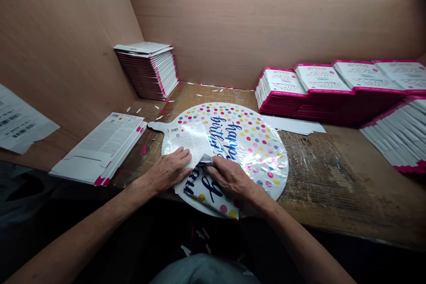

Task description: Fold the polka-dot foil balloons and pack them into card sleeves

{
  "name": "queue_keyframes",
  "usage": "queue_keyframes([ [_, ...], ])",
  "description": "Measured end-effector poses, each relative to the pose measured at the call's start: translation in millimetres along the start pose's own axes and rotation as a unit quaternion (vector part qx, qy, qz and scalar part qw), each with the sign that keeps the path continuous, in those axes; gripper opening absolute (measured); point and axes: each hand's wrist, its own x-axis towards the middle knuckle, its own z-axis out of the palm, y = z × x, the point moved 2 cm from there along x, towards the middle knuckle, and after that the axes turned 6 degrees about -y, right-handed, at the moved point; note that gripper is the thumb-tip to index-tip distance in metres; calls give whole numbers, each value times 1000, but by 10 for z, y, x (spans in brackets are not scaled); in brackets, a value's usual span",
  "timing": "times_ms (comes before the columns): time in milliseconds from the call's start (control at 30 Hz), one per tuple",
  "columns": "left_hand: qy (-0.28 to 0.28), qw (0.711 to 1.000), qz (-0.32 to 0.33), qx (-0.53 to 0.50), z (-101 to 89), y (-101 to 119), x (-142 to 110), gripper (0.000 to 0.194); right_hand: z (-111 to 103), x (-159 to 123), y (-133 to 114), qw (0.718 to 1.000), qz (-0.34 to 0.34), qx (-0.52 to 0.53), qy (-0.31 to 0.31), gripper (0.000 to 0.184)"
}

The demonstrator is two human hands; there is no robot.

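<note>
A flat round foil balloon with coloured dots and dark blue "happy birthday" lettering lies on the worktable, its neck pointing left. On its left part rests a white printed packet with small text and a barcode. My left hand lies on the lower part of this packet, fingers stretched out and pressing down. With fingers curled, my right hand grips a folded dotted foil piece at the packet's right edge. Whether that piece belongs to the large balloon, I cannot tell.
A pile of printed packets lies at left, with a tall stack behind it. Pink-edged packet stacks line the back right, and more stand at far right. Wooden panels enclose the worktable. Paper scraps lie about.
</note>
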Motion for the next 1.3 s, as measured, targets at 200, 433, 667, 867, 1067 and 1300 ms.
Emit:
queue_keyframes([
  [200,-54,983,34,174,11,154,106,25,65,84,-58,996,26,-79,-13,19],
  [433,-30,976,11,215,-107,182,215,23,86,129,-38,990,44,-130,42,50],
  [667,32,974,-25,222,-374,278,209,23,58,75,-190,979,73,-165,92,61],
  [867,25,968,49,244,-368,279,195,20,-43,120,35,980,43,-52,185,62],
  [1067,2,967,78,245,-428,331,197,22,-109,332,137,977,170,-76,102,26],
  [1300,240,969,-20,61,-254,488,91,13,-58,373,183,960,190,-5,205,16],
])
